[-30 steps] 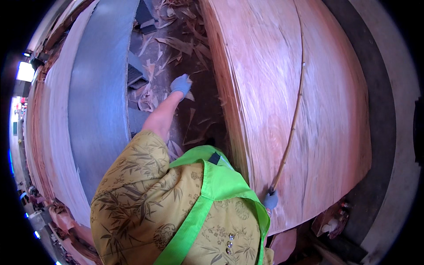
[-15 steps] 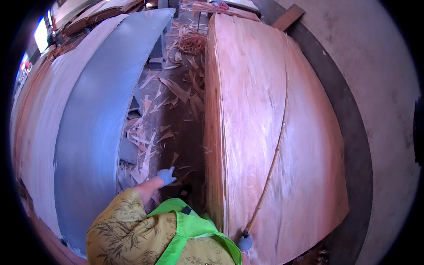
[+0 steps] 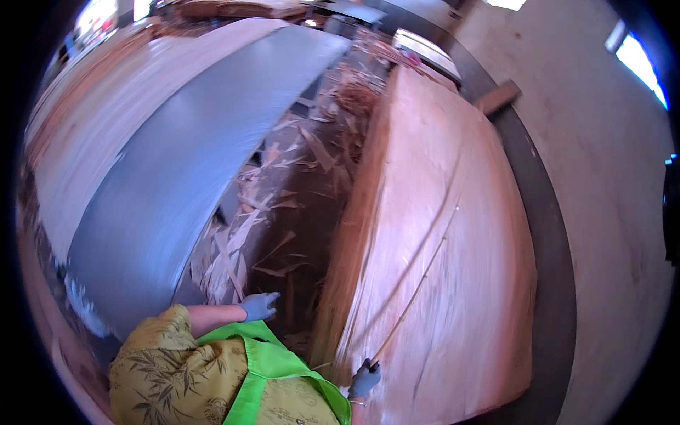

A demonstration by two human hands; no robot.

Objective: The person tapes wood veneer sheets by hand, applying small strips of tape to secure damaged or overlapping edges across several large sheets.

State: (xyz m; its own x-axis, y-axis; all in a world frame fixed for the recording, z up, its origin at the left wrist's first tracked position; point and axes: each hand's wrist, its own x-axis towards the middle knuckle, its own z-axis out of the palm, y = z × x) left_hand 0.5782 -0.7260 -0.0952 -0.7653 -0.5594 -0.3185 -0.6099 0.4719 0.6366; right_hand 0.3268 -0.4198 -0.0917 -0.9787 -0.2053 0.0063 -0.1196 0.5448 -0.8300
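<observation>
Fingers of the gloved right hand (image 3: 364, 381) are closed on the near end of one thin stick (image 3: 414, 287), which is laid on the stack of veneer sheets (image 3: 460, 248) with its long axis running up and away from that hand. One gloved left hand (image 3: 259, 306) is held with fingers loosely apart over the wood scraps (image 3: 283, 212), beside one grey table (image 3: 177, 177) and well apart from the stick.
</observation>
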